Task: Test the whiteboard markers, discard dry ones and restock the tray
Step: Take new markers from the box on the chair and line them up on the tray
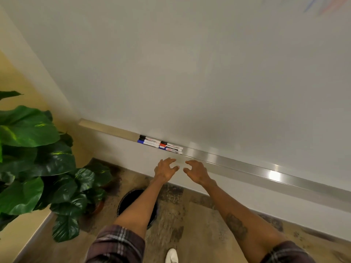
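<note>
Bottom edge of frame: plaid sleeves [117,245] pushed up both forearms, a white shoe [171,255] between them on the patterned floor [190,215].

Lower centre: round black bin [129,202] on the floor, partly hidden under the left forearm.

Left of frame: large-leaved green plant [38,149].

Centre: left hand [165,168] and right hand [197,171] side by side, not touching, fingers half-bent and spread, released, grasping nothing, just below the tray.

Behind the hands: metal tray [247,168] running from centre left to the right edge.

In the tray, just up and left of the left hand, untouched: whiteboard markers [160,144], lying lengthwise in a tight cluster, capped in black, blue and red.

Farthest: whiteboard [190,73] filling the upper frame, with faint blue and red strokes [322,6] at upper right.
</note>
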